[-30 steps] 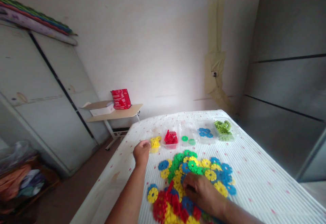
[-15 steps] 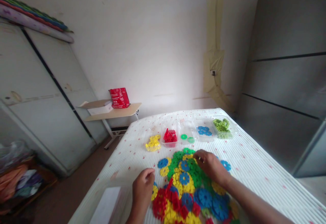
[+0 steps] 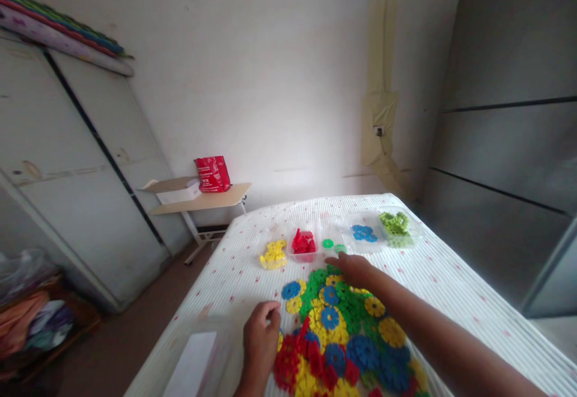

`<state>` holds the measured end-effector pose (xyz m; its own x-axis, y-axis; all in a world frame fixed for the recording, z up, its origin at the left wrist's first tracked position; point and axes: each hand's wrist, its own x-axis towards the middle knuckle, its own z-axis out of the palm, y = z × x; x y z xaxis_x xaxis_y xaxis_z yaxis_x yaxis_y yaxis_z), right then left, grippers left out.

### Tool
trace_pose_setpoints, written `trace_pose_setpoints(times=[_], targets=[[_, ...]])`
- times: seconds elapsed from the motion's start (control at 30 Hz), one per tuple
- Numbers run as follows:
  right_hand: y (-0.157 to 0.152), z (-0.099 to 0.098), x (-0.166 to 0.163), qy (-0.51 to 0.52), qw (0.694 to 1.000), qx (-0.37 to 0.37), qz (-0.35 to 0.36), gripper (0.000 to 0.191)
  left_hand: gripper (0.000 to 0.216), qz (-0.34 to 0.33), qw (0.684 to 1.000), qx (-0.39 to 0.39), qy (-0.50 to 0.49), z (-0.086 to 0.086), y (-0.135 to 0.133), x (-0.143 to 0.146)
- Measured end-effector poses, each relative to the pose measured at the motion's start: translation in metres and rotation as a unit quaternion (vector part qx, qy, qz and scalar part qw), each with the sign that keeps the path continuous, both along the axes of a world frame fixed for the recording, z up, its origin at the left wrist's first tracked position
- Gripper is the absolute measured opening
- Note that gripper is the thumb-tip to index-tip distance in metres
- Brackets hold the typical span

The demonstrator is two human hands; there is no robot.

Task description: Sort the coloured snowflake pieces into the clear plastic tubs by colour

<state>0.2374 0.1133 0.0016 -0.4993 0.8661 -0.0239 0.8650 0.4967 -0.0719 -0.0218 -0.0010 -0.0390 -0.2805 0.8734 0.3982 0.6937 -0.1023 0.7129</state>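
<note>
My left hand [image 3: 261, 340] rests on the cloth at the left edge of a pile of plastic snowflake discs, its fingers loosely curled with nothing visible in them. Green discs [image 3: 354, 308], yellow discs [image 3: 392, 332], blue discs [image 3: 362, 352] and red pieces [image 3: 287, 361] make up the pile. My right hand [image 3: 356, 269] is stretched over the pile's far edge, just in front of a clear container with a few green discs [image 3: 327, 243]. Its fingers are pressed together, and what they hold, if anything, is hidden.
In a row at the back stand clear containers with yellow pieces [image 3: 273, 254], red pieces [image 3: 303, 242], blue discs [image 3: 363, 233] and light green pieces [image 3: 395, 224]. A clear box with a white block [image 3: 192, 364] lies front left. A side table [image 3: 207, 200] bears a red bag [image 3: 211, 174].
My right hand has moved away from me and slightly left, from the green part of the pile towards the container with green discs. My left hand has stayed almost in place.
</note>
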Motion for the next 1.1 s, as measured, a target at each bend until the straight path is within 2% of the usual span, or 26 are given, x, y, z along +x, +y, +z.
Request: trace_pose_setpoints(times=[0.13, 0.33, 0.5, 0.77, 1.1], targets=[[0.003, 0.005, -0.003, -0.024, 0.999, -0.015, 0.016, 0.046, 0.024, -0.004, 1.0, -0.002, -0.003, 0.002, 0.0, 0.001], [-0.003, 0.012, 0.002, -0.016, 1.0, -0.015, 0.0, 0.045, 0.026, -0.006, 1.0, -0.006, -0.006, 0.005, -0.002, 0.003], [-0.011, 0.013, 0.009, 0.023, 0.999, 0.007, -0.025, 0.039, 0.025, -0.005, 1.0, -0.006, -0.008, 0.007, -0.002, 0.004], [-0.015, 0.005, 0.02, 0.107, 0.993, 0.007, -0.051, 0.017, 0.023, 0.001, 1.0, 0.001, -0.004, 0.008, -0.003, 0.005], [-0.018, 0.002, 0.028, 0.2, 0.979, -0.029, -0.039, 0.021, 0.024, -0.006, 1.0, -0.013, -0.001, 0.002, -0.001, 0.002]])
